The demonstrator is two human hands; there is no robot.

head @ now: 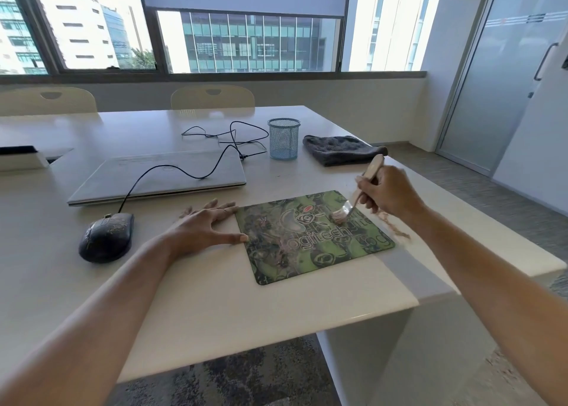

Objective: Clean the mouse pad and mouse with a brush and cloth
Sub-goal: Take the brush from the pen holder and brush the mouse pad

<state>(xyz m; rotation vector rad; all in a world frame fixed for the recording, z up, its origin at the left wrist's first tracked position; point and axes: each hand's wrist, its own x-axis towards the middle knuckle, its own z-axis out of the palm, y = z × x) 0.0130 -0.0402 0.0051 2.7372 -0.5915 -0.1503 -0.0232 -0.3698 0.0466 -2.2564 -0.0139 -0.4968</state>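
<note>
Right hand (387,193) had its grip curled round the brush (375,165), bristles on the mouse pad (307,245) just left of it, while the left hand (203,227), grip wide, braced the pad's edge, probably against sliding.

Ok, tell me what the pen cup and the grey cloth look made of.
Pen cup: blue wire mesh, probably painted metal; the table shows through its fine grid. Grey cloth: soft, plush fabric, likely microfibre; its folded surface looks matte and dimpled.
</note>
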